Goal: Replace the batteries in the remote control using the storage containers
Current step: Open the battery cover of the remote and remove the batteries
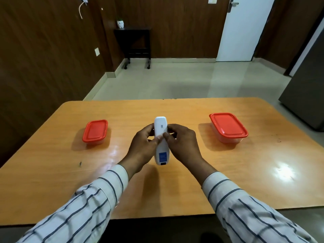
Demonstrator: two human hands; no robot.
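A white remote control (161, 125) is held back-side up above the middle of the wooden table (192, 109), with a blue label near its close end. My left hand (142, 148) grips its left side and my right hand (182, 142) grips its right side. Both thumbs press on the remote's back near its middle. A small clear storage container with a red lid (95, 131) stands to the left. A larger one with a red lid (228, 127) stands to the right. Both lids are on. No batteries are visible.
Beyond the table's far edge lies a tiled floor with a dark wheeled side table (136, 44) against the wooden wall. A white door (242, 32) is at the back right and a grey cabinet (308, 95) stands at the right.
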